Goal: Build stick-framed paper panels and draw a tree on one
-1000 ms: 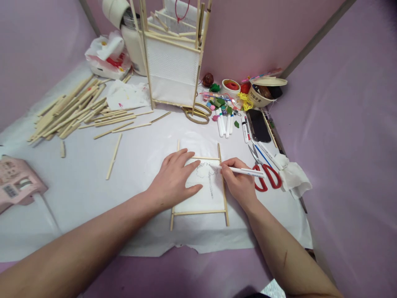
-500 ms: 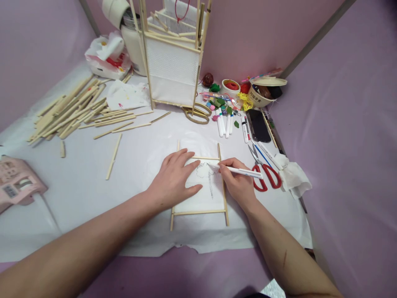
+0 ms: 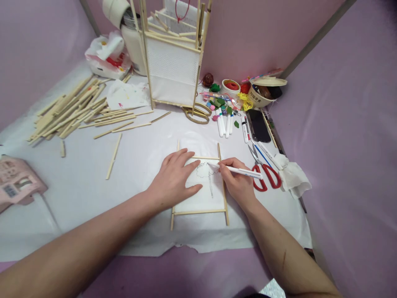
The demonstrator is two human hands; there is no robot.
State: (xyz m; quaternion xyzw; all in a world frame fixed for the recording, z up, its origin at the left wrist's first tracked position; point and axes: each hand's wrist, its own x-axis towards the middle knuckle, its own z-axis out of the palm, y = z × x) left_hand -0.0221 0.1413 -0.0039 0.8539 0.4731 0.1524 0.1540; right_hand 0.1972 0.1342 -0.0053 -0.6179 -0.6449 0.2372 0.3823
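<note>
A small frame of thin wooden sticks (image 3: 198,212) lies flat on the covered table, with a white sheet (image 3: 194,198) stretched across it. Dark outlines resembling a tree (image 3: 211,184) show on the sheet's right half. My left hand (image 3: 176,178) rests with fingers spread over the left side of frame and sheet, hiding that part. In my right hand (image 3: 237,182) is a slim white pen (image 3: 242,170), pinched between the fingers, its tip at the upper part of the drawing. Just right of that hand lie red-handled scissors (image 3: 269,176).
Behind the frame stands a larger stick-and-white-mesh structure (image 3: 173,68), gold-handled scissors (image 3: 198,114) at its foot. Loose wooden sticks (image 3: 74,109) are heaped at left. White markers (image 3: 225,124), a phone (image 3: 259,126) and crumpled tissue (image 3: 293,176) lie right. A pink device (image 3: 20,182) sits far left.
</note>
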